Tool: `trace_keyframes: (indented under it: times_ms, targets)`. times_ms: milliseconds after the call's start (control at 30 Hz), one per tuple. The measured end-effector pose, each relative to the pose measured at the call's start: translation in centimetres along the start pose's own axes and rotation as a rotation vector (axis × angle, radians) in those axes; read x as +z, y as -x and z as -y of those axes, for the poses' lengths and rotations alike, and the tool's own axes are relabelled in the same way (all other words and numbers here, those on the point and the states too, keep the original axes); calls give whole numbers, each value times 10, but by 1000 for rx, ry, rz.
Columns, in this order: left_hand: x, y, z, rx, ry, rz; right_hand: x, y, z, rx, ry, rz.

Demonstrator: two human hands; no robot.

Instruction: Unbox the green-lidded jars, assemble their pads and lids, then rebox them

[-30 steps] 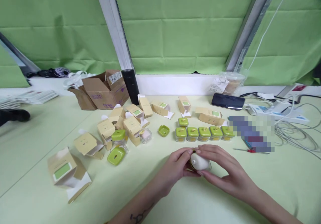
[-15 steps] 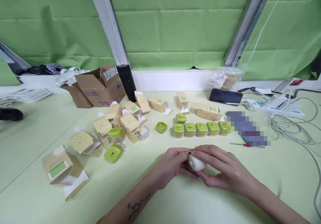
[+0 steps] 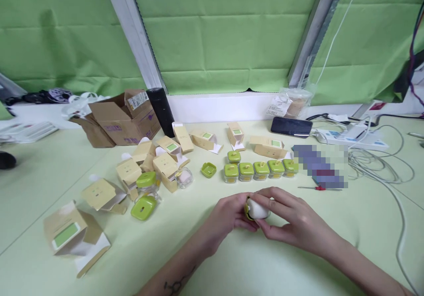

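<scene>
Between both hands is a small clear container (image 3: 260, 209) with a rounded white piece inside and a green lid at its left end. My left hand (image 3: 233, 212) is closed around the lid end, its fingers partly hidden behind it. My right hand (image 3: 289, 214) grips the container body, with fingers over the top and the thumb underneath. Beyond the hands stands a row of small clear containers with green lids (image 3: 261, 168), another one (image 3: 233, 157) behind it. A loose green lid (image 3: 208, 169) lies upturned left of the row.
Several opened cardboard boxes (image 3: 164, 165) spread across the left, among them more green-lidded containers (image 3: 144, 206). At the back are a large carton (image 3: 124, 121), a black cylinder (image 3: 160, 110) and a phone (image 3: 291, 127). A red-handled screwdriver (image 3: 319, 188), cables (image 3: 380, 163) and a power strip (image 3: 351, 138) lie right.
The whole view has shifted slightly, so the table things appear further left. Both hands stay on the container, which has turned a little, with its green lid showing more.
</scene>
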State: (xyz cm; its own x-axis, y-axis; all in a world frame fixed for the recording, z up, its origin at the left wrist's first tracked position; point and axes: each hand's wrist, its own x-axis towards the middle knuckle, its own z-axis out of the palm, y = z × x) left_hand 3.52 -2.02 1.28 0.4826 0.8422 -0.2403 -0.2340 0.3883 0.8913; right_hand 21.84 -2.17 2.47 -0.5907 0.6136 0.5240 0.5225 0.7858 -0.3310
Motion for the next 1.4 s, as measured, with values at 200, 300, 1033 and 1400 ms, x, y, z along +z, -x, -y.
trace_keyframes:
  times_ms: [200,300,1033,1400]
  targets:
    - [2,2,-3,107,40,43,-7,-3,3,68,-103,27]
    - [4,4,-3,149,60,99,-9,-3,4,30,-148,25]
    - [0,6,4,215,-110,206,-16,0,2,-147,-224,31]
    - [11,10,-1,119,-220,64,-10,-1,1,-218,-139,84]
